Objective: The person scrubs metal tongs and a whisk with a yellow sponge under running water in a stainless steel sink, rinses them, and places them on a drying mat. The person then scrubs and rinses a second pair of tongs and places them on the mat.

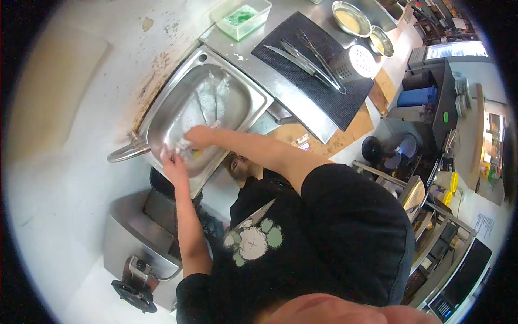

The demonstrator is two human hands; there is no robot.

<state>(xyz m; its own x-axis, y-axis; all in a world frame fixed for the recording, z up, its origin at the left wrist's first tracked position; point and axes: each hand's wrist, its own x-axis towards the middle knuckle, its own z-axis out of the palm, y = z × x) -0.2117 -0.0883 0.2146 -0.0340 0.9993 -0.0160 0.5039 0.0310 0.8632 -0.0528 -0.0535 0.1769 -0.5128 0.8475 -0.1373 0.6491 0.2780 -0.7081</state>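
Observation:
Both of my hands are over the lower end of a stainless steel sink. My right hand is bent down into the basin, its fingers beside the near ends of two thin metal utensil arms, which look like tongs lying in white suds. Close to the tap side is my left hand, with foam on its fingers. What lies between the two hands is hidden by foam and fingers. A small yellow piece, perhaps a sponge, shows below my right hand.
A curved tap stands at the sink's left rim. On the steel counter are a tub of green soapy water, a black mat with a knife and tongs, a perforated holder, and two metal bowls.

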